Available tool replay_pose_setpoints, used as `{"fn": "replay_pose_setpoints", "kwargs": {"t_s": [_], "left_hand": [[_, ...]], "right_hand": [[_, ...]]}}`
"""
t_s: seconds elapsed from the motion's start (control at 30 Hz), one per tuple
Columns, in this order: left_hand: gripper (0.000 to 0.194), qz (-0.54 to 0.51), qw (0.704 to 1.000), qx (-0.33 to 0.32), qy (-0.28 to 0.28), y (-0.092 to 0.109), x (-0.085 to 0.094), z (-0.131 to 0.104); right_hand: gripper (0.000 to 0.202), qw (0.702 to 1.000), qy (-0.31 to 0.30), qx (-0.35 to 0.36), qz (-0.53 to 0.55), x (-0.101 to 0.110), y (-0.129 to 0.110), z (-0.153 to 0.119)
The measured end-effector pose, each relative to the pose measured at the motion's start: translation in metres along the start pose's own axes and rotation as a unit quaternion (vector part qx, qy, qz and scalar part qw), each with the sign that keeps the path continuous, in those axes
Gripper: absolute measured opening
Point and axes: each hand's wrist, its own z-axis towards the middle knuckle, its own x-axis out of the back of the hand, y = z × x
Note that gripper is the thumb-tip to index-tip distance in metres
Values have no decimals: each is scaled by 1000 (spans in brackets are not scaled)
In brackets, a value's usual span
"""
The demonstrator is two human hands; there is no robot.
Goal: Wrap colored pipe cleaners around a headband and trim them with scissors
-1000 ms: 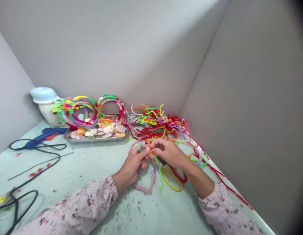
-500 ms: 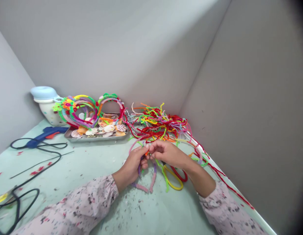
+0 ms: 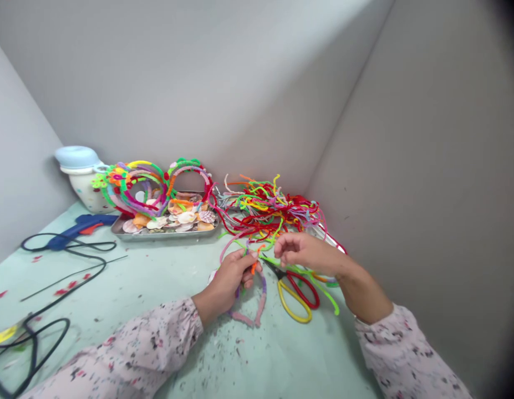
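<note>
My left hand [image 3: 235, 274] pinches an orange pipe-cleaner piece [image 3: 257, 258] against a pink and purple fuzzy loop [image 3: 261, 305] that hangs below the fingers. To its right, my right hand [image 3: 300, 252] is raised with curled fingers; a bright green pipe cleaner [image 3: 319, 282] runs beneath it, and whether the fingers grip anything is unclear. Scissors with red and yellow handles [image 3: 296, 296] lie under and in front of my right hand, blades pointing toward my left hand.
A metal tray [image 3: 165, 236] of shells bears colourful headbands [image 3: 144, 164]. Beside it lies a tangled pipe-cleaner pile [image 3: 273, 210]. At left are a blue glue gun [image 3: 76, 228], black cable [image 3: 99, 266] and white cup [image 3: 84, 185]. Grey walls enclose the back and right.
My right hand has moved right, away from my left hand. The orange piece now shows more clearly, the scissors are more exposed, and the green strand has shifted right.
</note>
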Motion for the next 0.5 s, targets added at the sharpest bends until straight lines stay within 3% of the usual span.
{"fn": "replay_pose_setpoints", "kwargs": {"t_s": [0.03,0.1,0.17,0.27,0.37,0.43,0.47,0.5], "left_hand": [[27,-3,1000,-5,-2,0,0,0],[26,-3,1000,-12,-11,1,0,-1],[25,-4,1000,-12,-20,2,0,-1],[26,-22,999,7,-26,4,0,-2],[30,-45,998,24,-26,4,0,-2],[30,-57,998,26,-30,3,1,-2],[29,-62,997,25,-30,3,2,-1],[29,-66,997,23,-29,3,2,-1]], "right_hand": [[16,999,31,-1,-14,4,2,2],[12,982,187,26,-18,12,5,7],[17,928,367,65,5,20,10,12],[35,854,502,137,-25,32,18,15],[42,846,496,110,-163,45,31,13],[33,872,413,6,-263,50,43,12],[26,885,344,-55,-310,52,50,11],[18,892,306,-82,-323,52,57,11]]}}
